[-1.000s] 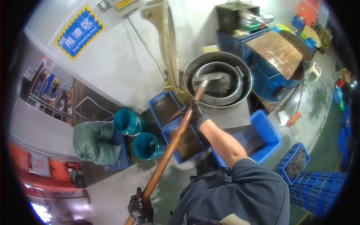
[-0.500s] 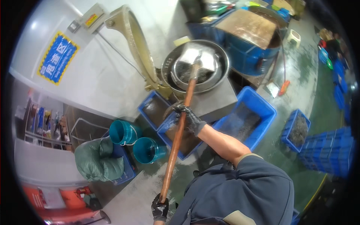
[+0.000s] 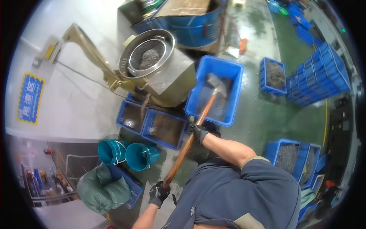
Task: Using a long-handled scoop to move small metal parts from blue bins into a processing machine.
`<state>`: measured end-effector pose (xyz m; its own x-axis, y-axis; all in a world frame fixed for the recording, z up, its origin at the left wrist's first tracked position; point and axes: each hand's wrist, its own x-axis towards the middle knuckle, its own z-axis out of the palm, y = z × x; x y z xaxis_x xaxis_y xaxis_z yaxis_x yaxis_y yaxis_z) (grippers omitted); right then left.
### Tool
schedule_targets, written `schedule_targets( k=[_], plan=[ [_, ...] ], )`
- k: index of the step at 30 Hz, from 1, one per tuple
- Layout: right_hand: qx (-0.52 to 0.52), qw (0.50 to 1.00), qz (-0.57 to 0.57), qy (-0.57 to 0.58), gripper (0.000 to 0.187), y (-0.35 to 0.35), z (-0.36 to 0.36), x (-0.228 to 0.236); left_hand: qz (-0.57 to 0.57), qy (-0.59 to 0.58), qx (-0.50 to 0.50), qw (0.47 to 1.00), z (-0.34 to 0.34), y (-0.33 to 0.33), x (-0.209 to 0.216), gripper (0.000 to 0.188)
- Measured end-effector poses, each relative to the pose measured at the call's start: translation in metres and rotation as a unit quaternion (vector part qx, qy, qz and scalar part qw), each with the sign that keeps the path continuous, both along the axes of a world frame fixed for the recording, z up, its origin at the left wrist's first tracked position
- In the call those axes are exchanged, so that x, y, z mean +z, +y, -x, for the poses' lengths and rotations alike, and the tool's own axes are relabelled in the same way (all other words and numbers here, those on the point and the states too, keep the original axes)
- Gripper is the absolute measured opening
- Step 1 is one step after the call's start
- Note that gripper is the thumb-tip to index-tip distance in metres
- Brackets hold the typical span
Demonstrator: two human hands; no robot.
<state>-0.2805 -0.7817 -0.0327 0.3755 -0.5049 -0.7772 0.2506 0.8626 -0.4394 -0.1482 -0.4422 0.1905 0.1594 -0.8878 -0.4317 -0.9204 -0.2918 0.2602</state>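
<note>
A shovel [image 3: 187,146] with a long wooden handle slants across the middle, held in both black-gloved hands. My left hand [image 3: 159,194] wraps round the handle low down, near my body. Farther up, my right hand [image 3: 199,133] is closed on the shaft. The shovel's metal blade reaches into a large blue bin [image 3: 239,86] with grey loose material at its bottom. To the left of that bin stands a round metal machine [image 3: 171,82], its lid raised. A perforated basket [image 3: 133,71] inside it holds a heap of grey shavings-like material [image 3: 151,57].
Two shallow blue trays [image 3: 145,124] with murky contents sit below the machine. Two teal buckets [image 3: 143,155] and a green sack [image 3: 101,191] lie to the left. Stacked blue crates [image 3: 318,78] and a filled crate [image 3: 263,78] stand on the right. A blue drum [image 3: 194,28] is behind.
The shovel blade has gone from over the machine's basket rightward and down into the large blue bin. My view has turned right, and both hands have kept hold of the handle.
</note>
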Motion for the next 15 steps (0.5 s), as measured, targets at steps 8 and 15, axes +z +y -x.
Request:
schedule_targets(
  k=[8, 15],
  plan=[
    [0.039, 0.989, -0.133, 0.052, 0.024, 0.036, 0.049, 0.041, -0.366, 0.374, 0.405, 0.750, 0.030, -0.114, 0.003, 0.016],
    [-0.086, 0.977, -0.121, -0.150, 0.038, -0.006, 0.202, -0.058, -0.390, 0.335, 0.327, 0.793, 0.093, -0.221, -0.055, 0.012]
  ],
)
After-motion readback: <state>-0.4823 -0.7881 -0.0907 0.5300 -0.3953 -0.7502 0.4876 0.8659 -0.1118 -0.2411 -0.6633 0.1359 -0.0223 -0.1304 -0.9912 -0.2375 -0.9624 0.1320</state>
